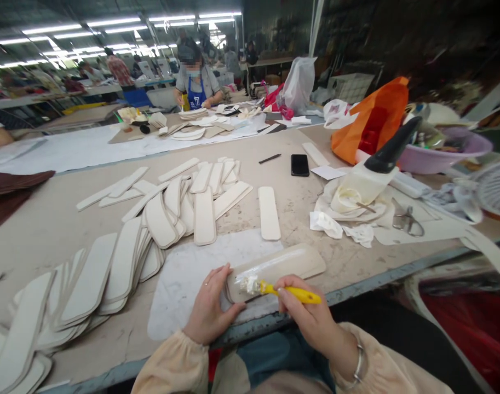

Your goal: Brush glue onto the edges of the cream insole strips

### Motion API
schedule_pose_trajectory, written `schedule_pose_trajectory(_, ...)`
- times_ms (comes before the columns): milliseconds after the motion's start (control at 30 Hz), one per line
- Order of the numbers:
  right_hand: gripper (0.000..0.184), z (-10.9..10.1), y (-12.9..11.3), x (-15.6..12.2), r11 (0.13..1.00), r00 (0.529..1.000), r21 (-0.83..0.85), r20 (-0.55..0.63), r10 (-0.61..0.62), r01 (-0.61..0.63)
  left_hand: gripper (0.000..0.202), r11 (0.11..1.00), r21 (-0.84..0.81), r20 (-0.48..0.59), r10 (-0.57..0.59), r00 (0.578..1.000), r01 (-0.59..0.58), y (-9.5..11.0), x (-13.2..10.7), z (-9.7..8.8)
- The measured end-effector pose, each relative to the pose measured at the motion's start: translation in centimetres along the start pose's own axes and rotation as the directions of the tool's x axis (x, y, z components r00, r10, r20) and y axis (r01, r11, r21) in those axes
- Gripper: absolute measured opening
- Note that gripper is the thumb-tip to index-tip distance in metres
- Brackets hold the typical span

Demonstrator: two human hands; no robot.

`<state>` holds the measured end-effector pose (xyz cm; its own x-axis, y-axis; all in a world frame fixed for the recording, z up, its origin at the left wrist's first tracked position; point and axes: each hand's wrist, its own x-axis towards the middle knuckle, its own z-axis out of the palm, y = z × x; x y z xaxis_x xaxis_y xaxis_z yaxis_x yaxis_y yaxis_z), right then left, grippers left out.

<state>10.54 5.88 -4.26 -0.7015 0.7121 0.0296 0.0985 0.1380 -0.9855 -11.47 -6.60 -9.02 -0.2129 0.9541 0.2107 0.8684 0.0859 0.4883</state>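
Note:
My right hand (pixel 305 312) is closed round the yellow handle of a brush (pixel 294 293). White paste coats its bristles, which touch a long beige panel (pixel 299 262) with rounded ends. A wet, shiny streak runs along the top of this panel. My left hand (pixel 212 301) grips the panel's left end, its thumb on the near edge and its fingers at the far edge. More layers seem to lie beneath that end. Under the panel is a whitish sheet (pixel 179 290) near the table edge. A single pale strip (pixel 269 213) lies just beyond.
Fanned piles of pale strips (pixel 89 279) cover the left side. A phone (pixel 299 165), a dark slim tool (pixel 270 158), a white container (pixel 362 186), scissors (pixel 408 219), an orange bag (pixel 373 123) and a purple basin (pixel 447 150) lie farther off. A co-worker (pixel 196 82) sits opposite.

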Motion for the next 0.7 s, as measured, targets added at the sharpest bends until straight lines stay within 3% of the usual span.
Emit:
schedule_pose_trajectory(100, 0.020, 1.8, 0.0, 0.6, 0.999, 0.996, -0.033, 0.094, 0.001, 0.002, 0.085, 1.000, -0.021, -0.004, -0.001, 1.000, 0.001, 0.1, -0.1, 0.0)
schedule_pose_trajectory(233, 0.021, 1.2, 0.0, 0.9, 0.996, 0.996, -0.083, 0.084, 0.036, -0.029, 0.082, 1.000, -0.014, -0.007, 0.009, 1.000, -0.009, 0.2, -0.1, -0.2)
schedule_pose_trajectory(467, 0.023, -4.1, 0.4, 1.1, 0.973, 0.979, -0.145, -0.128, 0.160, -0.178, 0.074, 0.999, 0.039, 0.002, 0.027, 1.000, -0.027, 0.3, 0.2, -0.3)
schedule_pose_trajectory(700, 0.021, -9.4, 1.0, 1.3, 0.931, 0.907, -0.252, -0.395, 0.149, -0.263, 0.075, 0.995, 0.076, -0.008, 0.059, 0.998, -0.059, -0.4, 0.0, 0.0)
